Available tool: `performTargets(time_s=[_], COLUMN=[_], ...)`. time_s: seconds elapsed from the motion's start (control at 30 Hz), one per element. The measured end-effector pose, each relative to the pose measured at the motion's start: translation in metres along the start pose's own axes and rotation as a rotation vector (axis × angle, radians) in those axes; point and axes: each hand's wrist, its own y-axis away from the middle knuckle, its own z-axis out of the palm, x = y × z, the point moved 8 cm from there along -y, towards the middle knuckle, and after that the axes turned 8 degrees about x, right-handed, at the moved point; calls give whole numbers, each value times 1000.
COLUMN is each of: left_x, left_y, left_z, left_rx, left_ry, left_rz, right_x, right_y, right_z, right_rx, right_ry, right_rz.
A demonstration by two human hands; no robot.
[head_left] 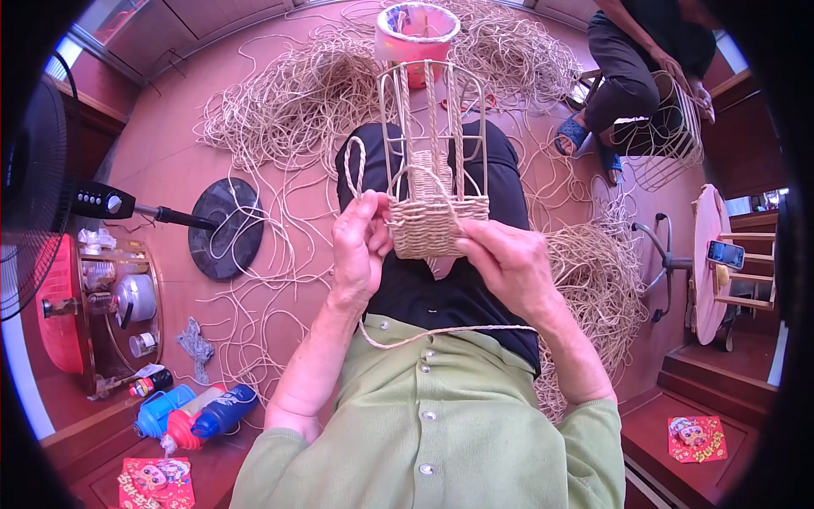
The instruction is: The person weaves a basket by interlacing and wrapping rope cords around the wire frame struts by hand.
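A partly woven basket (434, 231) rests on my lap, with tan cord woven tightly round its lower end. Bare wire ribs (434, 106) of its frame rise from the woven band, some of them wrapped in cord. At the left edge of the weave, my left hand (359, 242) is closed in a pinch on a cord (356, 161), which loops up above the fingers. My right hand (509, 259) grips the basket's right side between thumb and fingers. A strand runs slantwise over the weave to those fingertips. Another length of cord (432, 338) lies across my green shirt.
Large heaps of loose cord (297, 102) spread over the floor, also at right (593, 297). A pink-lined bin (417, 30) stands ahead. A fan base (225, 227) and bottles (225, 411) are at left. Another person's hands (678, 81) hold a wire frame (670, 140) at upper right.
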Motion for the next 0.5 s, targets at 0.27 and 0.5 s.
performTargets(time_s=[0.27, 0.5], left_x=[0, 4], left_y=[4, 17], left_z=[0, 18], left_rx=[3, 62], left_ry=[-37, -242], left_rz=[47, 158], right_x=[33, 22], right_y=[44, 11], right_z=[-56, -88], right_rx=[1, -3], right_ry=[-139, -271], right_rz=[414, 351])
